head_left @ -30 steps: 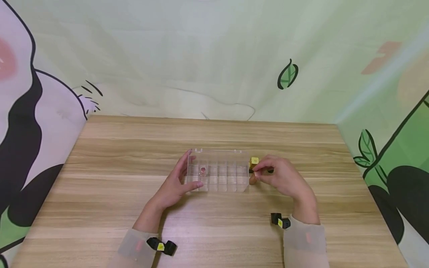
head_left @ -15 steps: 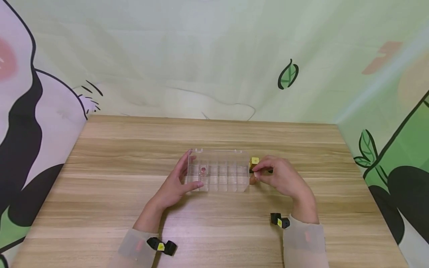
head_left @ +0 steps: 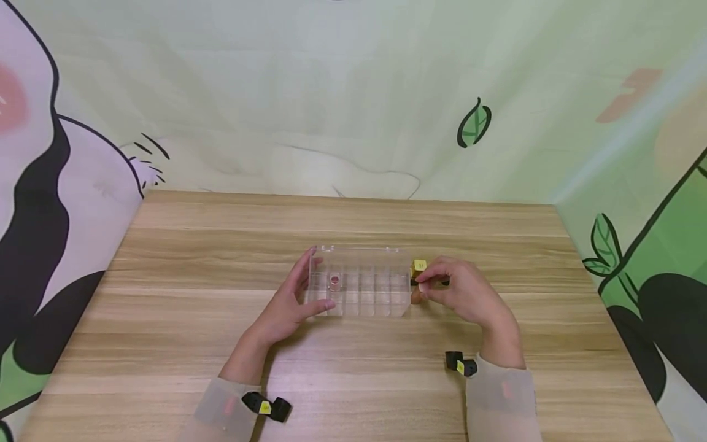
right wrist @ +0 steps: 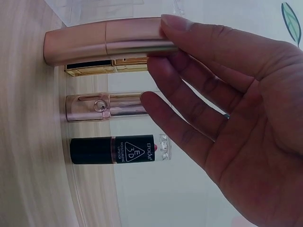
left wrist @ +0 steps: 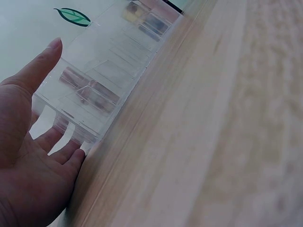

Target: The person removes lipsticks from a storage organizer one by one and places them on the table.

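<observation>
A clear compartment organizer (head_left: 367, 291) stands on the wooden table. One pinkish lipstick tube (head_left: 334, 283) sits in a compartment near its left end. My left hand (head_left: 287, 307) holds that end, thumb across the front and fingers at the side and back. To the right of the organizer, my right hand (head_left: 464, 288) pinches a rose-gold lipstick (right wrist: 104, 40) by its upper end between thumb and fingers. Beyond it in the right wrist view stand a gold-and-black lipstick (right wrist: 90, 68), a slim rose-gold tube with a ring emblem (right wrist: 87, 108) and a black lipstick (right wrist: 92, 151).
A gold square top (head_left: 419, 266) shows just behind the right fingers, and the hand partly hides the group there. Wood-grain tabletop (head_left: 353, 374) spreads in front of the organizer. A printed cloth backdrop (head_left: 331, 110) rises behind the table's far edge.
Almost nothing differs. My right hand and forearm have shifted very slightly left, the rose-gold lipstick still in the fingers; the left hand and organizer keep their place.
</observation>
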Available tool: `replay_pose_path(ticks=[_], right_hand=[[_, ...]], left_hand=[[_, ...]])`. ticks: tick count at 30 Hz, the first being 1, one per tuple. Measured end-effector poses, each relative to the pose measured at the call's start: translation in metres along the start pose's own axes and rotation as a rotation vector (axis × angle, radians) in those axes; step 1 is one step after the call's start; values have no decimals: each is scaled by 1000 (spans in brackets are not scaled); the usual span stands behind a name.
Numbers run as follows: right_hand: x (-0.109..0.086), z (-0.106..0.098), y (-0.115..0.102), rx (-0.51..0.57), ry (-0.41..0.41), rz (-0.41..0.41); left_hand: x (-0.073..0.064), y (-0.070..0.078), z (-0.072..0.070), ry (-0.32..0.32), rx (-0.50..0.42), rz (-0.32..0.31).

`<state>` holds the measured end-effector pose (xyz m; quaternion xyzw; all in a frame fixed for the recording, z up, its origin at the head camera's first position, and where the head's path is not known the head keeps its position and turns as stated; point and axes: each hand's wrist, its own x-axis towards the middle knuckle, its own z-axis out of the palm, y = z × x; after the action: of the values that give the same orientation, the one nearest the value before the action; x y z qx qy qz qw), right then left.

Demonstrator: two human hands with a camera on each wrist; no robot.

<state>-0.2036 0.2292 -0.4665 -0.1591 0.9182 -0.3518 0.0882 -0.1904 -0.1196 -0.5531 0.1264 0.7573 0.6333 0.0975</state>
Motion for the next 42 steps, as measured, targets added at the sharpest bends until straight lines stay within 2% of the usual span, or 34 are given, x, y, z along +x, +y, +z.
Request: replay_pose_path(ticks=[13,29,42], right_hand=[[0,0,-1,11,-1,19],[-1,-3,-3,20,13,1],[-2,-5,-8,-8,61,-10]], left_hand=[[-1,0,0,-1,-2,-2],[-1,-1,0,-3,-5,-5],[0,0,0,2,-1,-7]])
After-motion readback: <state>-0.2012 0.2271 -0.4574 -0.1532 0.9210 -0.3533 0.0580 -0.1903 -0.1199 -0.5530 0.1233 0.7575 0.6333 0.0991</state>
